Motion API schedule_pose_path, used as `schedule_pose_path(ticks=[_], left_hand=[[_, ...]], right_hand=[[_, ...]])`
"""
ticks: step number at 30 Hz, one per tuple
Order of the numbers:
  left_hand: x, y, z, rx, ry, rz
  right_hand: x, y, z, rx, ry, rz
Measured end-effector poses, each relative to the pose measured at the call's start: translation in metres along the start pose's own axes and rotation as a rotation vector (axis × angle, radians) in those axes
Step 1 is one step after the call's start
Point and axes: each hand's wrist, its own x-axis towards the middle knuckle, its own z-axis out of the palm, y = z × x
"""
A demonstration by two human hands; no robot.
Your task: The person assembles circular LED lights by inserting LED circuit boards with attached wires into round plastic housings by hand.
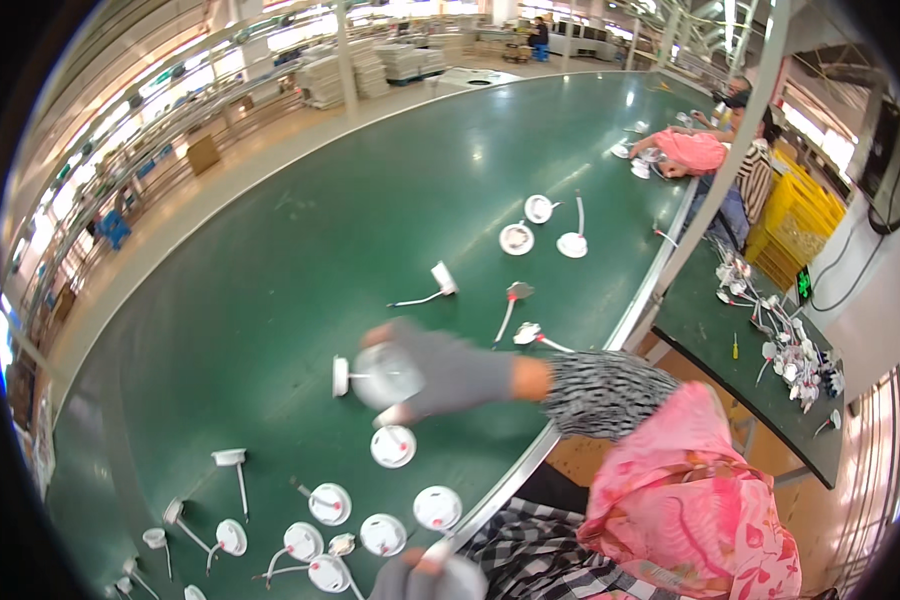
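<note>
My right hand (440, 372), in a grey glove with bare fingertips, reaches left over the green table. Its fingers are curled round a white round downlight (390, 378), blurred by motion. Just beyond the fingertips another small white downlight (341, 377) stands on its edge. Below the hand lies a white downlight disc (394, 446). At the lower edge my left hand (410, 577), gloved the same way, is partly cut off. It grips a white round downlight (464, 578), also blurred. Several downlights with wire leads, one of them a flat disc (383, 535), lie around it.
The long green table (300, 260) has a metal edge on my side. More downlights (517, 238) lie farther along it. A metal post (715, 190) rises at the right. Beyond it, a side table (710, 335) bears a heap of lamp parts and a screwdriver (735, 346). Co-workers (755, 170) sit near yellow crates (790, 220).
</note>
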Motion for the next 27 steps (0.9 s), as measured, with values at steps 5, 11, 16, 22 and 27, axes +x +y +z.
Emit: schedule_pose_path(ticks=[5,11,16,22,27], left_hand=[[0.077,0.112,0.182,-0.375,-0.976,0.098],[0.064,0.167,0.479,0.06,-1.241,0.045],[0.022,0.196,0.57,-0.007,-0.581,-0.007],[0.036,0.207,0.412,-0.566,-0.534,-0.031],[-0.022,0.154,0.291,-0.584,-0.763,-0.164]], right_hand=[[-0.121,0.212,-0.121,-0.377,0.432,0.478],[-0.177,0.475,-0.242,-0.994,0.37,0.675],[-0.121,0.463,-0.33,-1.111,0.659,1.235],[-0.075,0.38,-0.285,-0.465,0.763,0.204],[-0.027,0.271,-0.145,-0.778,0.238,-0.361]])
